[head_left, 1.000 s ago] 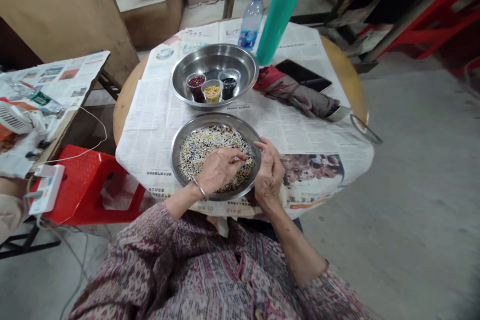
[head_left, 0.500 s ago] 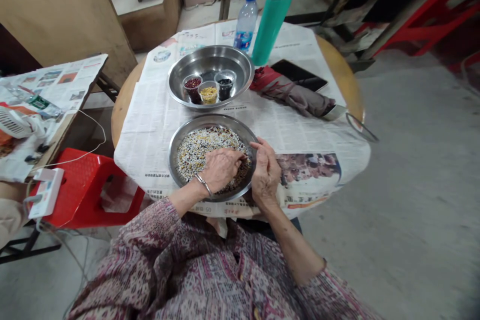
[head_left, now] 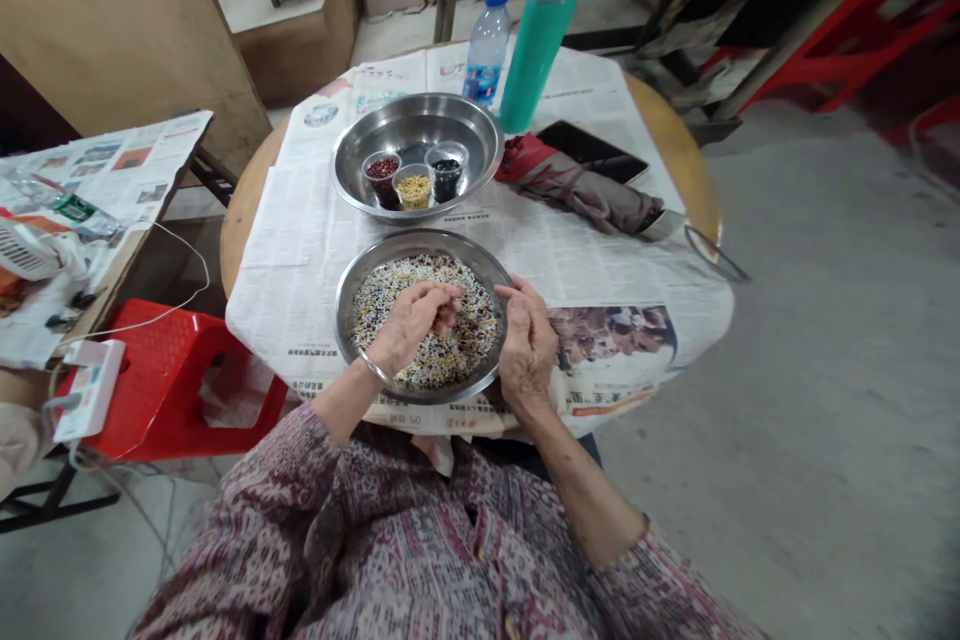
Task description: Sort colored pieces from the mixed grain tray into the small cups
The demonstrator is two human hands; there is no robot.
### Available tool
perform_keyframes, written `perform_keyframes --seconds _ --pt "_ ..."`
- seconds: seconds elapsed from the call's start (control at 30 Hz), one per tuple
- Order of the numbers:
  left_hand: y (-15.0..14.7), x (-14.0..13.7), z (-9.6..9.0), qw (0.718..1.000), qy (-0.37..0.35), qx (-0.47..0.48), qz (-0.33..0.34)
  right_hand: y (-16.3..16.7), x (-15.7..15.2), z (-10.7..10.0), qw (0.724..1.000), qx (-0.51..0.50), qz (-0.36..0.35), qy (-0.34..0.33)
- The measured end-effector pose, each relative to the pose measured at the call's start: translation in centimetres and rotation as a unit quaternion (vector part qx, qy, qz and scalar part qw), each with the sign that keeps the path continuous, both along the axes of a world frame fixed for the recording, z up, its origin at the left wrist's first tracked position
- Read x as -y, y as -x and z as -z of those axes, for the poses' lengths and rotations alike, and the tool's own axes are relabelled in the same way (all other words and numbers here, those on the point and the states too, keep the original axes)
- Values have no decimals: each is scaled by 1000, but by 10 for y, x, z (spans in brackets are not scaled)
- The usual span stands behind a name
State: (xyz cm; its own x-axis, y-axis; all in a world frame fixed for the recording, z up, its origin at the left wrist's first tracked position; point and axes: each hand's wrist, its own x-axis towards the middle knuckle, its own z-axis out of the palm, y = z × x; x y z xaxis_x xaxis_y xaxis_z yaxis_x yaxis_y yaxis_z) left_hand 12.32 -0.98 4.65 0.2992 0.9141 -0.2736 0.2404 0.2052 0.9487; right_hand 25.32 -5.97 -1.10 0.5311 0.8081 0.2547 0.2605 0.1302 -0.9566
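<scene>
A shallow metal basin (head_left: 346, 345) at the table's front holds a mix of white grains with yellow, dark and reddish beans (head_left: 442, 360). My left hand (head_left: 416, 320), a silver bracelet at its wrist, hovers over the mix, fingers drawn together; what they pinch, if anything, is hidden. At the right rim, my right hand (head_left: 529, 345) is curled against the basin, fingertips over its edge. Behind stands a larger metal basin (head_left: 345, 182) with three clear cups: red beans (head_left: 382, 182), yellow beans (head_left: 413, 190) and black beans (head_left: 447, 175).
Newspaper (head_left: 277, 265) covers the round table. A water bottle (head_left: 487, 45), a teal flask (head_left: 544, 35), a folded umbrella (head_left: 585, 188) and a dark tablet (head_left: 592, 152) lie or stand farther back. A red stool (head_left: 172, 370) with a power strip (head_left: 90, 390) is at left.
My left hand has lifted out of the grain mix and moved left, away from my right hand. The right hand has stayed at the basin's rim.
</scene>
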Motion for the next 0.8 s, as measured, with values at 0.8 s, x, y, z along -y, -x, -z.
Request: perform_keyframes --seconds 0.8 --pt "-11 14 7 869 -282 -368 171 -1 0 -1 1000 3 -4 -1"
